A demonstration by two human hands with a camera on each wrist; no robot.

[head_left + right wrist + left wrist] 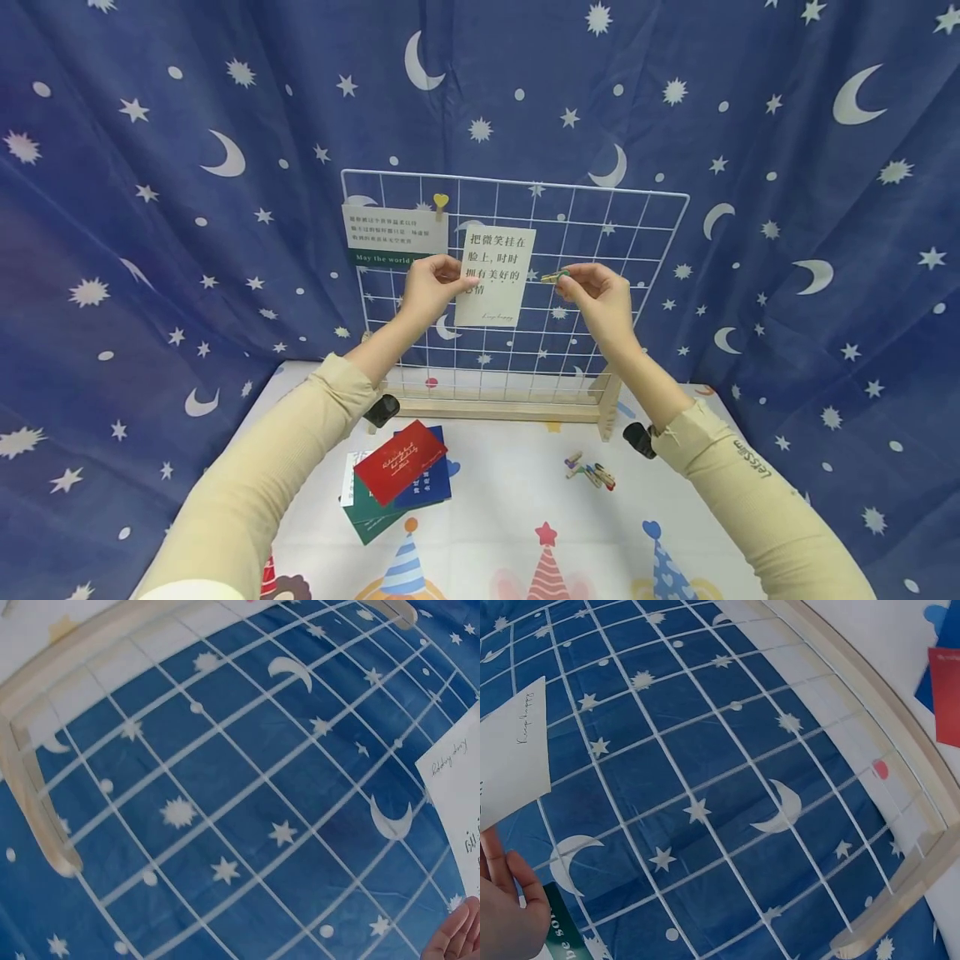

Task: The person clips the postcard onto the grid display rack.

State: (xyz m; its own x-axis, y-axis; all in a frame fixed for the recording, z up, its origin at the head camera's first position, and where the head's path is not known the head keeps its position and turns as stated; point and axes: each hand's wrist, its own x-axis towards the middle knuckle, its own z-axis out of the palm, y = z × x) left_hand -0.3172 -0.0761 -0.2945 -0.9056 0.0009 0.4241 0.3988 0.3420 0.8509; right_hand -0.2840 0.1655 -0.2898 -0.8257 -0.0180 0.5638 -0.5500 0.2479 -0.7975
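A cream postcard [496,279] with dark printed characters is pinched at its left edge by my left hand [429,292], in front of a white wire grid [555,350]. To its right, my right hand [600,300] pinches a small wooden clothespin [553,277] with a green part, apart from the card. In the left wrist view the card [514,754] stands above the left fingers. Only the fingertips of the right hand [456,934] show in the right wrist view; the clothespin is out of sight there. A white-and-green card [393,233] hangs at the grid's upper left under a yellow-heart clothespin [440,204].
The grid stands in a wooden base [495,410] on a white patterned tablecloth [510,483]. A red card [401,461] tops a pile with blue and green cards at the left. Several loose clothespins [592,473] lie at the right. A blue star-and-moon curtain [480,83] hangs behind.
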